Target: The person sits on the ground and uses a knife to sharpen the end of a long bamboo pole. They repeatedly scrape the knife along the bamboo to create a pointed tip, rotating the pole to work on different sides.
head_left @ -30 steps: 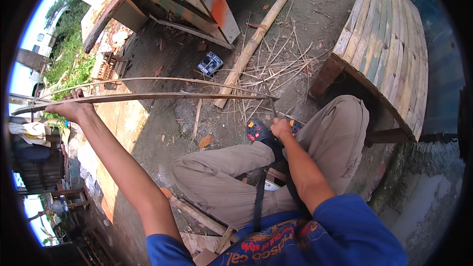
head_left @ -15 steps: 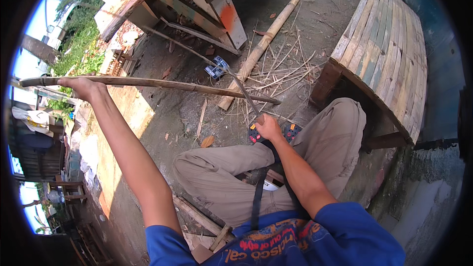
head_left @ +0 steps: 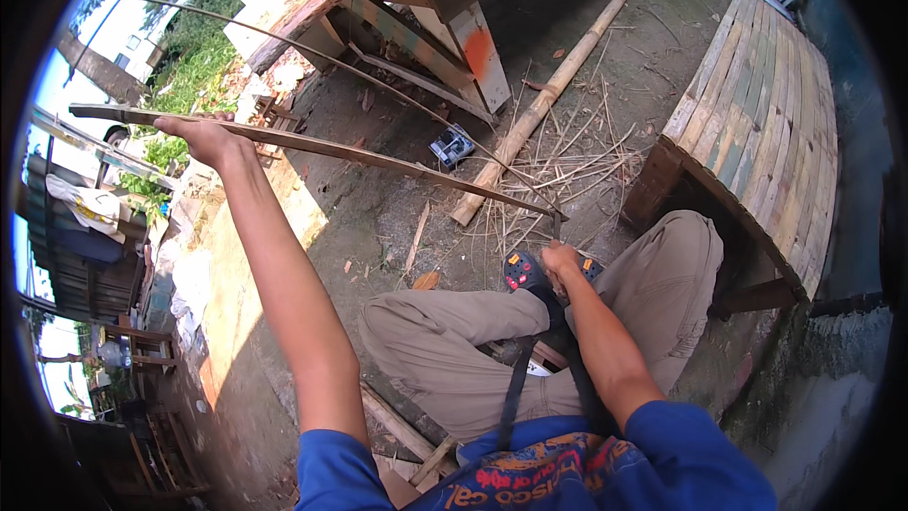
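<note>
My left hand is closed around a long bamboo strip near its left end, arm stretched out. The strip slopes down to the right, and its far end meets a long-bladed knife just above my right hand. That hand is closed on the knife's handle; the blade looks foreshortened. A thinner bamboo sliver runs from the upper left toward the same end of the strip. Whether the two are still joined there, I cannot tell.
A thick bamboo pole lies on the ground beside scattered thin slivers and a small blue-grey object. To the right stands a slatted bamboo bench. A wooden table stands ahead. My bent legs are close below.
The knife has swung from pointing up-left across the strip to the strip's right end. My left hand and the strip sit a little further right, with the view shifted too.
</note>
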Available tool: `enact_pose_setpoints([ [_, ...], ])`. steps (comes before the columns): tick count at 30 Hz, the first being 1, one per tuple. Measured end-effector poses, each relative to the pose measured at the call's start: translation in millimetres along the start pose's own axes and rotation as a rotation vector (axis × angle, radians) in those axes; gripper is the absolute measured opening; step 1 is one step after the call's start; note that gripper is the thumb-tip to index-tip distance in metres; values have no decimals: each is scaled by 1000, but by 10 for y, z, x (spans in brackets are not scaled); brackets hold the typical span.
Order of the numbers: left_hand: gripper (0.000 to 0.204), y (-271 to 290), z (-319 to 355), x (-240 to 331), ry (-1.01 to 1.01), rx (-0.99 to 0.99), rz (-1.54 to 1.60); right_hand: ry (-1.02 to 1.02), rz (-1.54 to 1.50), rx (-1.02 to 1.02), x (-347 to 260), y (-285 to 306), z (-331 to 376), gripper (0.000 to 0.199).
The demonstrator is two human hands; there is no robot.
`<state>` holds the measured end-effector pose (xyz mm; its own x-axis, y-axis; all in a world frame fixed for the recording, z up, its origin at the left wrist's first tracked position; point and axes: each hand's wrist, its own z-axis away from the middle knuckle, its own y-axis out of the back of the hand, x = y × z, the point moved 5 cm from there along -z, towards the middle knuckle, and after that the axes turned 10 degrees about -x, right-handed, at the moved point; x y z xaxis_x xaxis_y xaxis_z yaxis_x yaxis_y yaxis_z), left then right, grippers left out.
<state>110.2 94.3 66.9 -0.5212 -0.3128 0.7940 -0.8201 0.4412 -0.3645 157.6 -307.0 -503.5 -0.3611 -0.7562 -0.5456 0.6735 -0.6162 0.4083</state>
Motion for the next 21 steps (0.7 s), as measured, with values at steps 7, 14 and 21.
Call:
enact_pose_setpoints([
  [7, 70, 128, -148, -106, -5, -36, 6, -242, 38, 188, 312, 116, 467, 34],
  [14, 79, -7, -171, -29, 8, -81, 37, -98, -1130, -439, 525, -367, -270, 29],
  [21, 82, -41, -222, -218, -25, -46, -14, 181, -242, 153, -48, -14, 210, 36],
])
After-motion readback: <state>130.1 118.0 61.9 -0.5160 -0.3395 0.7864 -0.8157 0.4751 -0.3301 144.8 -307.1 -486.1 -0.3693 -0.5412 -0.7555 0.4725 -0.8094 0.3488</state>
